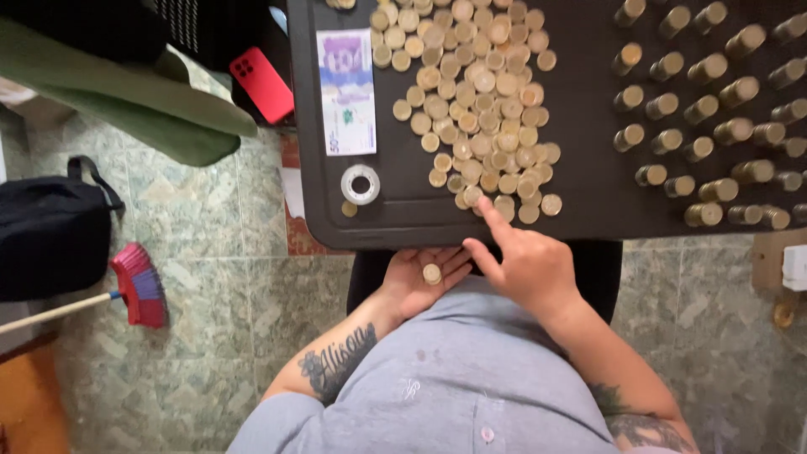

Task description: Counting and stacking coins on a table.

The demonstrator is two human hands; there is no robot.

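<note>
banknote (347,92) and tape roll (361,184) on tray's left side; red phone (262,84), broom (134,287), black bag (50,227) beyond.

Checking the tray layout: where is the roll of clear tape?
In the head view, the roll of clear tape lies at the black tray's near-left corner, just below the banknote, left of the loose coins.

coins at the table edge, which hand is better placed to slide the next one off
Right. The right hand already has its index fingertip on the loose coins at the table edge. The left hand lies cupped, palm up, below the edge, holding a coin.
</note>
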